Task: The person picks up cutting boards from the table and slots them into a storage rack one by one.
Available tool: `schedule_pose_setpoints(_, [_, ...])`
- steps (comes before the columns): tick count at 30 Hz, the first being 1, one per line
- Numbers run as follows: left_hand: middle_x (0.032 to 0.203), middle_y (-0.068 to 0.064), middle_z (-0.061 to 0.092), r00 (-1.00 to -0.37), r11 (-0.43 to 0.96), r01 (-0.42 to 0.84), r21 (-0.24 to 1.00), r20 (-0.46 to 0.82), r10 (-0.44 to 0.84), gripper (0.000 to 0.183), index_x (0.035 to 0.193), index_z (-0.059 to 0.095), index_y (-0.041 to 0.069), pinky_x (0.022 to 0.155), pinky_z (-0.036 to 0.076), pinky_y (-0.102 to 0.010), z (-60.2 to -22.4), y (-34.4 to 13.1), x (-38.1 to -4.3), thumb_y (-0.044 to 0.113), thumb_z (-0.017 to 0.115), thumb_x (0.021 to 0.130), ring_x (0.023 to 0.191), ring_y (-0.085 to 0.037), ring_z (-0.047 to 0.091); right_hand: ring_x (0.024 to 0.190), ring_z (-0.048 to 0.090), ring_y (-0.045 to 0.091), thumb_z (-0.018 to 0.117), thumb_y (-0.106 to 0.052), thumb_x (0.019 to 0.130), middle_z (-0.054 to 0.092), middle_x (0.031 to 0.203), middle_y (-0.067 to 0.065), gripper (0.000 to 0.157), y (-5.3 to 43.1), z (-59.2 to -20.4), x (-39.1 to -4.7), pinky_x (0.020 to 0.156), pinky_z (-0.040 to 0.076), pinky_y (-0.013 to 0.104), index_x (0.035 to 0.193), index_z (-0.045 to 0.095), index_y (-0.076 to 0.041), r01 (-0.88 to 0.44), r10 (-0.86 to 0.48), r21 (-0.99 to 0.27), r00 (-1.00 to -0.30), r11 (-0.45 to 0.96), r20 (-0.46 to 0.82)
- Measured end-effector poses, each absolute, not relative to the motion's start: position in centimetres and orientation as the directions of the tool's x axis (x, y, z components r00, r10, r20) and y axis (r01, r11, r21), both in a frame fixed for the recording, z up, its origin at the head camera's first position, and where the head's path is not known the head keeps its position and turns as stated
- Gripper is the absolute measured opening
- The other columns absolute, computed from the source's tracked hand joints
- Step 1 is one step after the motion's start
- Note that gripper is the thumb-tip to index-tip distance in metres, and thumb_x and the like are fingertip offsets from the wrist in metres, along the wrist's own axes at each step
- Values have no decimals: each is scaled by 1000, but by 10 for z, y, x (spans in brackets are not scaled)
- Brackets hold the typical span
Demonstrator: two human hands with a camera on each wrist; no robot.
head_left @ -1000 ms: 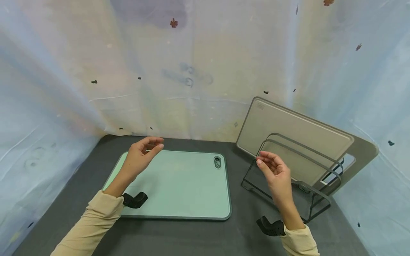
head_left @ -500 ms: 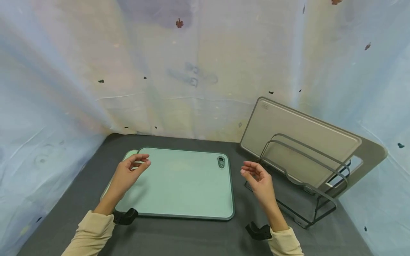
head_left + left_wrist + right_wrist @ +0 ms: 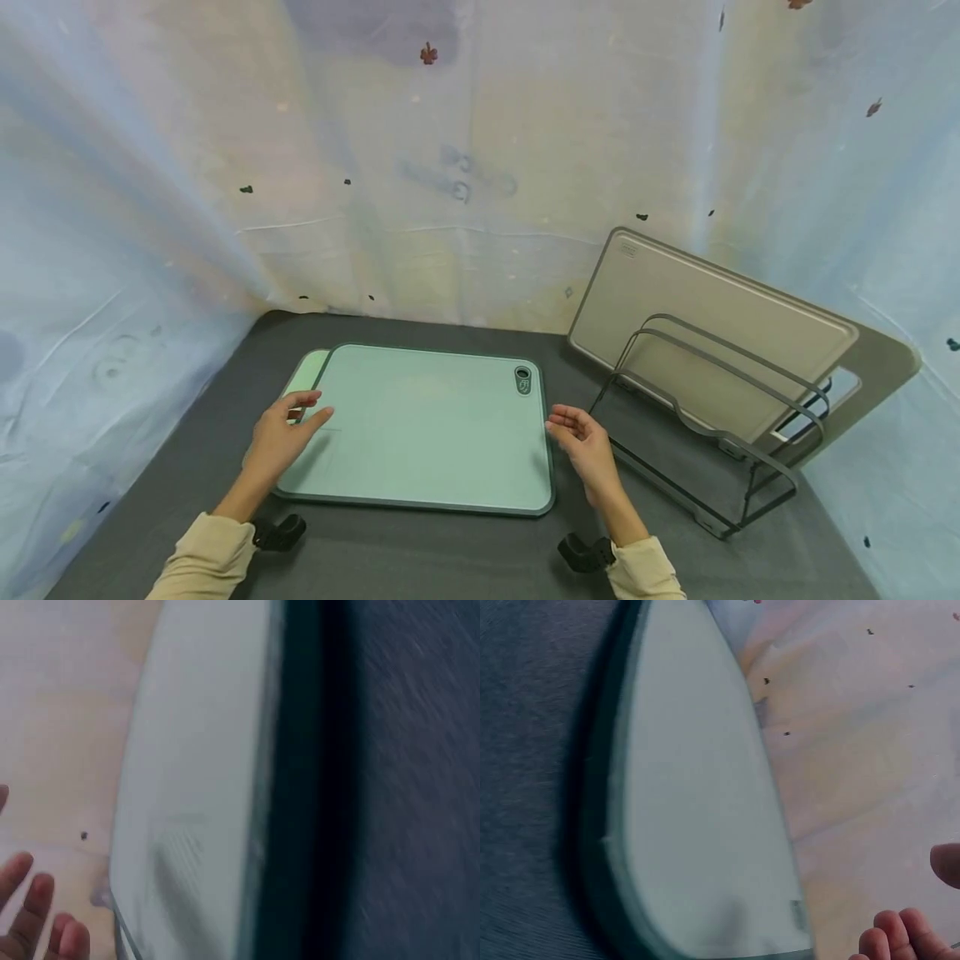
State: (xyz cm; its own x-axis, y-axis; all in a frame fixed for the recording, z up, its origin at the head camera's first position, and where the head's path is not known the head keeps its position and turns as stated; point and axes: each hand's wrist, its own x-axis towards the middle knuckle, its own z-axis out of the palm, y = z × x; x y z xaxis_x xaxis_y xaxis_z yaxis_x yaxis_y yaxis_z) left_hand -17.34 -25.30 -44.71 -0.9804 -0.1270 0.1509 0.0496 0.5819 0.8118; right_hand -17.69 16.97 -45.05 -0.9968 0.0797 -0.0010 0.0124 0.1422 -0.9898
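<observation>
A mint-green cutting board point(image 3: 427, 433) with a dark green rim and a small hole at its upper right corner lies flat on the table. From beneath its left end peeks a paler green board point(image 3: 303, 377). My left hand point(image 3: 274, 440) is over the left end, fingers loosely bent and thumb apart, holding nothing. Beside the right edge my right hand point(image 3: 587, 458) hovers with relaxed fingers, also without anything in them. In both wrist views the fingertips point(image 3: 31, 904) show free of the board. Whether either hand touches the board is hard to tell.
At the right stands a dark wire rack point(image 3: 705, 430). A beige cutting board point(image 3: 697, 308) leans in it, with another greyish board point(image 3: 885, 358) behind. A patterned curtain point(image 3: 450, 167) closes off the back and sides of the dark table point(image 3: 420, 554).
Both hands have come down and leftward, the right one from the front of the rack to the mint board's right edge. The boards and rack keep their places; the view has shifted slightly.
</observation>
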Motion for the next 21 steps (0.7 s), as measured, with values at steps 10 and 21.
schedule_pose_setpoints(10, [130, -30, 48, -990, 643, -42, 765, 53, -128, 62, 135, 47, -8, 85, 43, -56, -461, -271, -169, 36, 64, 95, 113, -45, 47, 96, 57, 21, 70, -13, 89, 59, 119, 19, 43, 163, -474, -181, 76, 47, 28, 126, 57, 5, 80, 106, -963, -993, 258, -54])
schedule_pose_setpoints(21, [126, -31, 52, -986, 693, -48, 719, 76, -148, 61, 133, 47, -11, 83, 46, -55, -472, -279, -174, 32, 64, 94, 109, -44, 53, 101, 57, 31, 71, -16, 88, 59, 113, 18, 50, 166, -476, -188, 80, 50, 43, 129, 54, 6, 121, 95, -884, -992, 451, -87])
